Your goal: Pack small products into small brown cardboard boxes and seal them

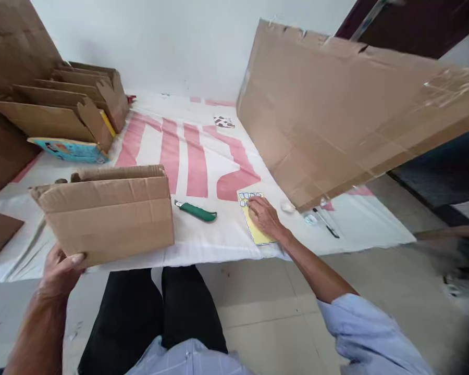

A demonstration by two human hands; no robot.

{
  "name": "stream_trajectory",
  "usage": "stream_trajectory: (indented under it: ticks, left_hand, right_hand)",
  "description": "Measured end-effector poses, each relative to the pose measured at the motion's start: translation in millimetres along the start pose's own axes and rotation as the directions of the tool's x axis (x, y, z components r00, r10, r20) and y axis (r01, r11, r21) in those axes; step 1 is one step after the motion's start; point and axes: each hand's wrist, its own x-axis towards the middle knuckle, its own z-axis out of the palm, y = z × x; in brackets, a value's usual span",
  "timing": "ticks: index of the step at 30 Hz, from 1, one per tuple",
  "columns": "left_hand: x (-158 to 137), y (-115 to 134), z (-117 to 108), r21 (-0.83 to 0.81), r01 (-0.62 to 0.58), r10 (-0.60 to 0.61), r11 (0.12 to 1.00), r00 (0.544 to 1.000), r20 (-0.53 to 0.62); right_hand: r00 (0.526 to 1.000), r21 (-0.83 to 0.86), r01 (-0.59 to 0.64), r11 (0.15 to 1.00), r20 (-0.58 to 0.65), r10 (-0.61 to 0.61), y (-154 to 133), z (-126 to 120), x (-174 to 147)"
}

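Observation:
My left hand [64, 268] grips the lower left corner of a small cardboard box [111, 221], thumb on its front face. The box stands at the table's front edge. Over on the right, my right hand [263, 213] rests on a yellow sheet [260, 234] with a row of small pale shapes along its top. Its fingers are bent together at those shapes; whether anything is between the fingertips is too small to make out. A green utility knife [197, 211] lies between the box and the sheet, its blade end toward the box.
Several folded cardboard boxes [74, 99] stand at the back left, with a blue printed packet [68, 149] before them. A large cardboard panel [336, 109] leans up on the right. Near its foot lie a black pen [326, 223] and a crumpled white scrap [287, 207].

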Motion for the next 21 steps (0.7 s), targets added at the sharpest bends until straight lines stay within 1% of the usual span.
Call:
stream_trajectory:
  ticks: [4,9,12,14,16,18,21]
  left_hand:
    - [4.0,-3.2,-1.0,-0.031,0.018,-0.017,0.999,0.999,0.036]
    - [7.0,-5.9,2.5,-0.094,-0.005,0.016,0.996,0.993,0.121]
    - [8.0,-5.3,5.0,-0.138,-0.008,0.033,0.990,0.983,0.182]
    - [10.1,-4.4,4.7,-0.188,-0.006,0.048,0.982,0.975,0.219]
    - [13.1,-3.9,1.8,-0.240,0.012,0.049,0.971,0.967,0.249]
    - [16.2,-4.5,-3.4,-0.292,0.031,0.053,0.956,0.960,0.277]
    - [19.8,-8.1,-14.2,-0.346,0.072,0.049,0.936,0.944,0.328]
  right_hand:
    - [0.989,0.096,-0.070,0.993,-0.123,0.082,-12.4,-0.5,-5.7]
    - [0.943,0.222,-0.144,0.964,-0.266,0.201,-24.9,-7.2,-6.8]
    - [0.913,0.255,-0.136,0.957,-0.342,0.221,-50.5,-7.5,-1.9]
    - [0.910,0.294,-0.081,0.952,-0.368,0.191,-82.6,-4.0,3.9]
    - [0.922,0.379,-0.007,0.925,-0.357,0.153,-126.2,1.1,10.0]
    - [0.947,0.501,0.040,0.865,-0.294,0.127,-176.4,5.8,14.7]
    - [0.978,0.670,0.060,0.740,-0.189,0.092,-248.3,10.0,17.9]
